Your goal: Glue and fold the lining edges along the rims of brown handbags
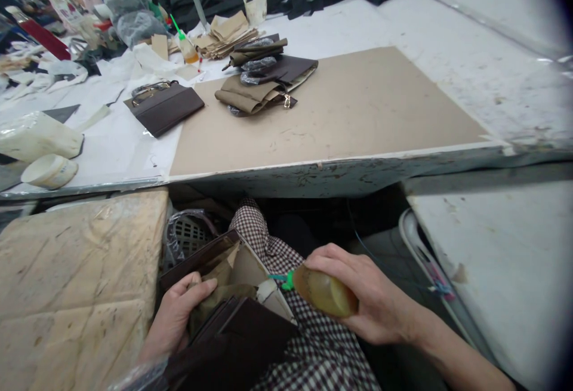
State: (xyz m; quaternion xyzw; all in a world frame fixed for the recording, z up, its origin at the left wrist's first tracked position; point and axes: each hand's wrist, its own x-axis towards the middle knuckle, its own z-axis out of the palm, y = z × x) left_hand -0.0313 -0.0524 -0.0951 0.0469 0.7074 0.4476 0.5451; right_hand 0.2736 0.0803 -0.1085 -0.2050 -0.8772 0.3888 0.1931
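A dark brown leather bag piece [237, 331] with tan lining rests on my lap, over checked fabric. My left hand [176, 313] grips its left side, thumb pressed into the opened lining. My right hand [364, 295] is closed round a small bottle of amber glue [324, 291]. The bottle's green nozzle [284, 280] points left and touches the white inner edge of the piece.
Above my lap lies a worktable with a brown cardboard sheet [358, 110], a stack of bag parts [264, 77], a finished brown bag [165, 107] and another glue bottle [185, 45]. A worn board [67, 277] sits left, a white surface [505, 259] right, a basket [188, 236] below.
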